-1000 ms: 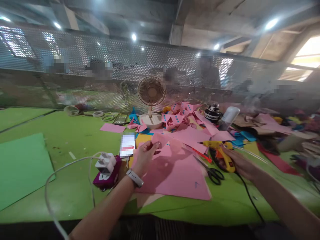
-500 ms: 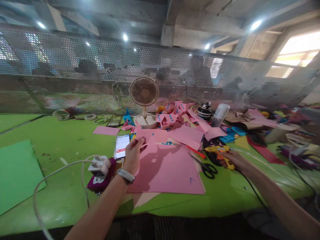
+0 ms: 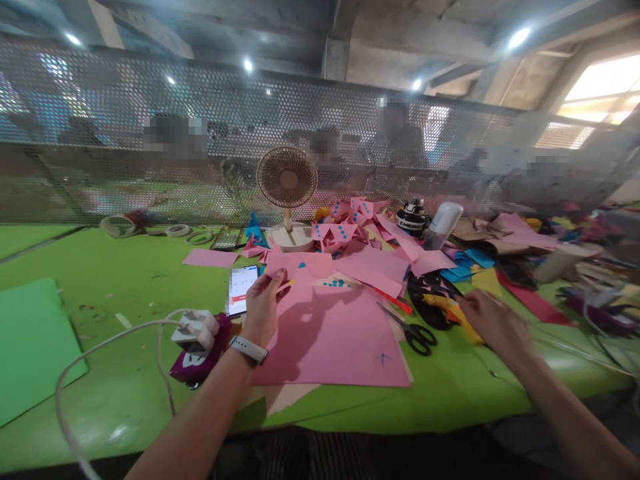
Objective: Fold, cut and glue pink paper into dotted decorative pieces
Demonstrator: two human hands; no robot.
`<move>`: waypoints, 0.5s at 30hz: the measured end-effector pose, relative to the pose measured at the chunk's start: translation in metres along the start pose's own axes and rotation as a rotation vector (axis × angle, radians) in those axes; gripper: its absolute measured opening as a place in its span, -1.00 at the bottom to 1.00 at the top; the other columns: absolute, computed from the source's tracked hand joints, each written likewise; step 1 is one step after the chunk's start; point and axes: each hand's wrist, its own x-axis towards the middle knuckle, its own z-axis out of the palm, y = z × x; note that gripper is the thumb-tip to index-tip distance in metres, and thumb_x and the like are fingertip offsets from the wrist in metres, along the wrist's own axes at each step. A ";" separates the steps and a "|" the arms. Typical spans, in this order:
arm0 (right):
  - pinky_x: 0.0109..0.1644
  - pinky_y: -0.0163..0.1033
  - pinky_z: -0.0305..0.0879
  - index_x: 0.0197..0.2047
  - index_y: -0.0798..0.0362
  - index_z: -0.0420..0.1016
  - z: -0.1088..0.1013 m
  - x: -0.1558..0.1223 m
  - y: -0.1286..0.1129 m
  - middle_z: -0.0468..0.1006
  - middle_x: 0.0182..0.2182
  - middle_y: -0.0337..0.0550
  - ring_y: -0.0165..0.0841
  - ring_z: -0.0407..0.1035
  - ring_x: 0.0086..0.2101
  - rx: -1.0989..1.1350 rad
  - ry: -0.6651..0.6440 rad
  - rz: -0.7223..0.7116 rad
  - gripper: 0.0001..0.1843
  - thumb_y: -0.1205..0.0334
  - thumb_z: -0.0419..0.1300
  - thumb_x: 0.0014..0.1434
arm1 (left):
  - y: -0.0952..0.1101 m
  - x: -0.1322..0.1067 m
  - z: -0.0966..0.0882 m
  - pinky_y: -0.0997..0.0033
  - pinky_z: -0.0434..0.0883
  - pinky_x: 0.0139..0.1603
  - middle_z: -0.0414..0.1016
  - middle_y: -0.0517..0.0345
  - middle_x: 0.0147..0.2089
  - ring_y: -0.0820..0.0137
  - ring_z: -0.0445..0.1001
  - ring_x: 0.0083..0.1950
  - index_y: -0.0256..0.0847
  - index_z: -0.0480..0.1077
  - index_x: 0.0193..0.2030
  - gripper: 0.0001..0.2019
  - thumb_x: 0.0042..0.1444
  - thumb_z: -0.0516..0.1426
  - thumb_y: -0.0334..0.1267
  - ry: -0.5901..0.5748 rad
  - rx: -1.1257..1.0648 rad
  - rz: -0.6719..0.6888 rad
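Thumb and fingertips of the left hand point(image 3: 263, 308) pinch a pink paper strip point(image 3: 316, 265) over a larger pink sheet point(image 3: 335, 350); the right hand point(image 3: 494, 328) touches a yellow glue gun point(image 3: 471, 325), blur hiding whether it grips. Black scissors point(image 3: 420, 339) lie at the sheet's right edge; a phone point(image 3: 243, 291) sits by the left hand, a fan point(image 3: 287, 178) beyond.

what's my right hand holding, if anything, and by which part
Can't tell: your right hand is at the handle of the yellow glue gun, but any grip is unclear.
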 end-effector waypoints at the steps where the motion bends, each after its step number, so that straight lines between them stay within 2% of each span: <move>1: -0.41 -0.21 0.16 -0.36 0.00 0.44 0.001 -0.004 -0.013 0.54 -0.37 -0.06 -0.22 0.39 -0.42 -0.052 0.007 -0.074 -0.70 -0.04 0.06 0.08 | -0.001 0.001 0.000 0.46 0.39 -0.27 0.49 0.21 -0.35 0.47 0.48 -0.31 -0.23 0.42 -0.45 -0.72 -0.27 0.35 -0.17 0.002 -0.005 -0.004; 3: -0.38 -0.25 0.17 -0.36 0.00 0.45 0.005 -0.012 -0.039 0.54 -0.38 -0.13 -0.28 0.39 -0.41 -0.024 -0.155 -0.268 -0.70 -0.03 0.04 0.12 | -0.002 0.002 -0.002 0.47 0.38 -0.27 0.50 0.22 -0.36 0.47 0.48 -0.30 -0.22 0.43 -0.43 -0.74 -0.26 0.35 -0.19 0.009 -0.014 -0.005; 5: -0.37 -0.28 0.17 -0.36 0.00 0.46 0.008 -0.018 -0.063 0.53 -0.44 -0.19 -0.32 0.38 -0.43 0.016 -0.291 -0.385 -0.72 0.01 0.04 0.13 | -0.002 0.004 -0.003 0.46 0.38 -0.26 0.51 0.22 -0.35 0.46 0.48 -0.29 -0.21 0.43 -0.42 -0.74 -0.25 0.34 -0.19 0.014 -0.013 0.004; 9: -0.31 -0.29 0.18 -0.32 0.03 0.47 0.016 -0.018 -0.093 0.54 -0.36 -0.15 -0.31 0.40 -0.35 0.034 -0.315 -0.438 -0.72 0.08 0.00 0.17 | -0.003 0.005 -0.004 0.45 0.39 -0.25 0.52 0.20 -0.34 0.44 0.49 -0.28 -0.21 0.43 -0.41 -0.73 -0.27 0.35 -0.17 0.021 -0.003 0.011; 12: -0.27 -0.31 0.18 -0.32 0.02 0.52 0.027 -0.007 -0.103 0.55 -0.32 -0.14 -0.31 0.41 -0.30 -0.001 -0.380 -0.478 -0.70 0.11 -0.01 0.18 | -0.002 0.005 -0.003 0.46 0.39 -0.26 0.51 0.19 -0.33 0.44 0.48 -0.27 -0.21 0.44 -0.40 -0.73 -0.26 0.34 -0.18 0.028 0.005 0.003; 15: -0.23 -0.32 0.18 -0.24 -0.01 0.54 0.041 0.006 -0.111 0.57 -0.26 -0.13 -0.30 0.42 -0.24 -0.095 -0.386 -0.485 -0.68 0.14 -0.03 0.20 | -0.002 0.005 -0.003 0.46 0.39 -0.27 0.52 0.15 -0.32 0.41 0.49 -0.26 -0.22 0.44 -0.40 -0.71 -0.27 0.34 -0.15 0.042 0.036 0.004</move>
